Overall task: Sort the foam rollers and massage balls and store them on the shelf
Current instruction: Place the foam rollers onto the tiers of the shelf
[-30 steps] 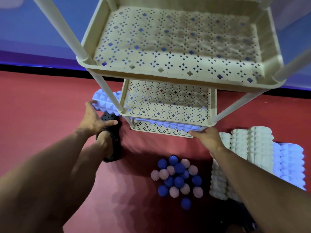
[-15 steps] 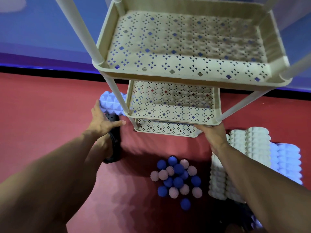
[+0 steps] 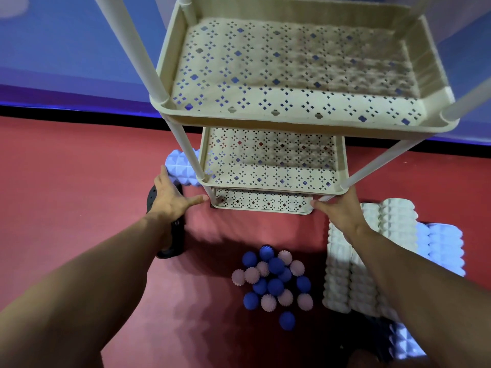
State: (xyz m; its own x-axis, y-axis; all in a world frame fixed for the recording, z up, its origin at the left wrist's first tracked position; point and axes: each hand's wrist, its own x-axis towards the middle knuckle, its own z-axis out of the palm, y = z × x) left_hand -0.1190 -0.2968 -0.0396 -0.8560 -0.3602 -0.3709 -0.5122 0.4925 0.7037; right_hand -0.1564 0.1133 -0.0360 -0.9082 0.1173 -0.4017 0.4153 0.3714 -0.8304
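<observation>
A cream perforated shelf (image 3: 273, 120) with three tiers stands on the red floor. A light blue foam roller (image 3: 180, 168) pokes out from the bottom tier on the left, behind the post. My left hand (image 3: 170, 197) is spread open beside that roller, its thumb pointing at the bottom tier's corner. My right hand (image 3: 340, 208) reaches the bottom tier's right corner with straight fingers. Several blue and pink spiky massage balls (image 3: 273, 282) lie in a cluster on the floor. White foam rollers (image 3: 345, 274) and more blue rollers (image 3: 441, 245) lie to the right.
A black roller (image 3: 170, 235) lies on the floor under my left forearm. Another blue roller (image 3: 403, 343) shows at the bottom right corner. A blue wall with a black skirting runs behind the shelf.
The blue roller has slid further in under the middle tier; its right end no longer shows. The view came closer. My right hand stays at the bottom tier's right corner.
</observation>
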